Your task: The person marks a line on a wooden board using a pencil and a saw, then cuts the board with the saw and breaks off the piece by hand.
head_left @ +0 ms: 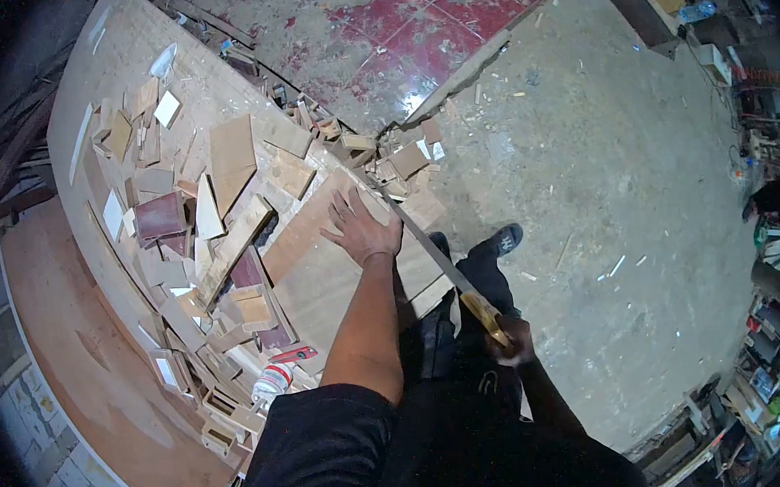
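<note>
My left hand (364,229) lies flat with fingers spread on a light brown wooden board (317,282) at the edge of the workbench. In my right hand (512,344) is the wooden handle of a handsaw (429,247), my fingers wrapped round it. Its long metal blade slants up and left from my grip, along the board's right edge and past my left wrist. Beside the board, left of my forearm, are a red-handled tool (293,354) and a white bottle with a red band (273,381).
Many wood offcuts (234,155) cover the workbench (127,44) to the left. A brown panel (94,362) stands beyond it. Scraps (409,160) lie on the concrete floor (598,179) by the bench corner. Timber and clutter (774,386) line the right side.
</note>
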Motion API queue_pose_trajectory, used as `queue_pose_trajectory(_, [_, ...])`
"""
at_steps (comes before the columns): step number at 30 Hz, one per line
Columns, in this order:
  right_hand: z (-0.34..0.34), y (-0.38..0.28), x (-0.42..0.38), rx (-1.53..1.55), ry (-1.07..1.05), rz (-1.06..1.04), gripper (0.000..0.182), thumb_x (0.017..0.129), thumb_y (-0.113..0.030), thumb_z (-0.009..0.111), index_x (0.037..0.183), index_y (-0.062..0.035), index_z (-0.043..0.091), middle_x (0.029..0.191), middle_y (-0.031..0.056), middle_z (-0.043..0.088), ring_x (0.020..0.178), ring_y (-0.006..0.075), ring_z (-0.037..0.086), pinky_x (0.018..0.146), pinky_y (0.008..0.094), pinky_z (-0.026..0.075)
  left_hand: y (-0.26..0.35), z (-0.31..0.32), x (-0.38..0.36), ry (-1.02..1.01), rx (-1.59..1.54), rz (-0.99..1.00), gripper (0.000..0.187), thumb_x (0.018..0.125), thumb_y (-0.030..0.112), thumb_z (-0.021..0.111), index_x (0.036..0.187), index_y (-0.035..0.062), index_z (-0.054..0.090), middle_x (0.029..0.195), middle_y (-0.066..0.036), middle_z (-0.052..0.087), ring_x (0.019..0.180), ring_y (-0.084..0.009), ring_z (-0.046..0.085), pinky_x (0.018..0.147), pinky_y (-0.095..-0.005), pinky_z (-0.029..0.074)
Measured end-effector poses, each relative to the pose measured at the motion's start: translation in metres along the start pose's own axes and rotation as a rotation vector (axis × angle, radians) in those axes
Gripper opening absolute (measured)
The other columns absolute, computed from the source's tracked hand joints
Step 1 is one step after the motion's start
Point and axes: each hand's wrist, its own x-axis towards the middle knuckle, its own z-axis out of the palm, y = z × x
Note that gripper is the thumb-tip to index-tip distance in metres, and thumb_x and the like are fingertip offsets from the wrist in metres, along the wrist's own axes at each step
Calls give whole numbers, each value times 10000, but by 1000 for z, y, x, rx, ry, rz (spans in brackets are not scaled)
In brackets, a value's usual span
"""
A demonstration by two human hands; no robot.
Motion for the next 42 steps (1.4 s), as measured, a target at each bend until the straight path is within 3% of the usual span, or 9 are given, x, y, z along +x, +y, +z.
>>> queue_pose_trajectory(6, [15,4,37,54,3,-121,181,683,-57,745,772,-55,587,666,127,574,587,315,620,523,364,470,-5,12,0,58,-54,26,911,734,487,695,1496,145,332,1604,-125,224,1484,-338,189,1156,-682,44])
queue_pose_trajectory(13, [12,-24,31,151,3,299,170,720,-89,755,765,-69,592,686,101,593,578,249,596,526,343,467,-2,5,-2,41,-73,25,918,741,518,684,1500,141,331,1609,-121,218,1490,-334,176,1160,-676,36])
queue_pose_trajectory(16, [2,10,-7,554,-160,885,178,730,-128,766,776,-71,603,691,100,603,606,263,614,543,358,485,-3,7,0,44,-58,19,896,757,551,650,1498,153,341,1612,-120,215,1488,-335,181,1156,-683,39])
queue_pose_trajectory(26, [52,-18,87,161,-5,-132,80,823,-62,705,818,-72,626,656,15,578,561,134,586,501,278,457,-2,-1,-1,-4,-71,4,932,726,456,739,1503,163,318,1617,-109,202,1485,-341,192,1159,-682,52])
queue_pose_trajectory(29, [37,-5,42,86,-203,247,81,823,-63,703,812,-75,624,656,-3,573,568,104,574,496,269,449,-3,6,-1,39,-58,10,910,742,472,718,1500,164,321,1614,-107,208,1484,-342,196,1159,-683,51])
queue_pose_trajectory(31, [0,-49,47,751,-111,1026,81,818,-66,695,792,-77,618,658,18,582,552,143,579,514,293,466,-3,8,0,50,-90,14,903,745,478,712,1498,165,325,1614,-108,209,1483,-341,197,1158,-683,52])
queue_pose_trajectory(32, [-8,-45,40,748,-110,1024,81,818,-66,695,792,-77,618,658,18,582,552,143,579,514,293,466,-3,8,0,60,-116,13,896,747,483,705,1496,165,329,1613,-109,210,1483,-341,197,1158,-683,52])
queue_pose_trajectory(34, [-21,-42,36,-25,-220,25,56,827,-68,678,797,-77,631,675,8,594,570,161,586,549,311,485,-2,2,1,35,-102,5,895,751,490,700,1497,166,327,1612,-111,211,1483,-340,199,1157,-684,53])
queue_pose_trajectory(42, [52,-82,133,79,-215,276,124,858,-123,652,786,-34,606,680,105,611,599,237,633,562,348,486,0,-8,1,-65,-65,-11,914,758,517,692,1508,169,301,1612,-111,203,1492,-336,176,1154,-687,53])
